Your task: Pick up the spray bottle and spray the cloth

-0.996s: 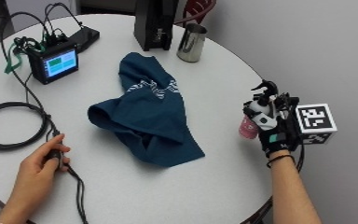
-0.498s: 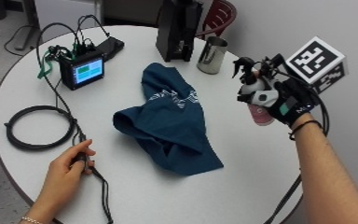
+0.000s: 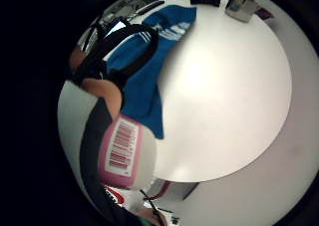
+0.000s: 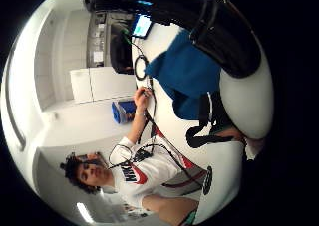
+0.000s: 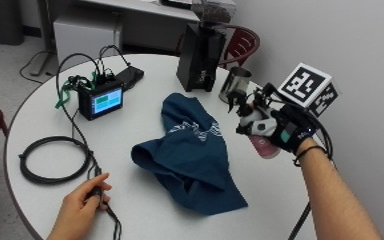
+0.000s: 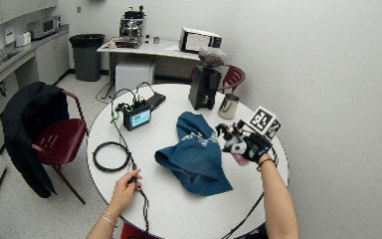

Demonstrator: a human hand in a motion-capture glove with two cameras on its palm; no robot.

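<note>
**A:** Status on the spray job?

**B:** Pick-up looks done. Gloved right hand (image 5: 282, 131) is off the round white table (image 5: 45, 125), fingers curled round the small pink-and-white plastic spray bottle (image 5: 264, 146). Bottle is lifted, just beside the near edge of the crumpled dark blue cloth (image 5: 192, 152), on the hand's side of it and not touching it.

**A:** Sprayed yet?

**B:** Can't tell. No mist or wet patch visible on the cloth. I'd judge the spray itself is still to do. The black nozzle end seems to face the cloth, but it's too cluttered by glove hardware to be sure. Can't see whether a finger sits on the trigger.

**A:** Palm views?

**B:** Little-finger side shows the bottle's barcode label (image 3: 119, 147) close to the palm, with the cloth (image 3: 144, 81) lying on the table past it. Consistent with a held bottle aimed roughly that way.

**A:** Containers?

**B:** Spray bottle: opaque, fill level not visible. Steel pitcher-like cup (image 5: 234, 85) stands beyond the cloth, near the black coffee-grinder-like machine (image 5: 200, 55); can't see inside it.

**A:** Anything else near the cloth?

**B:** Small black box with a lit screen (image 5: 101, 101) on the cloth's far side from the bottle, and a coiled black cable (image 5: 52, 160) further out. The bare left hand (image 5: 82, 205) holds a cable, well apart from the cloth.
</note>
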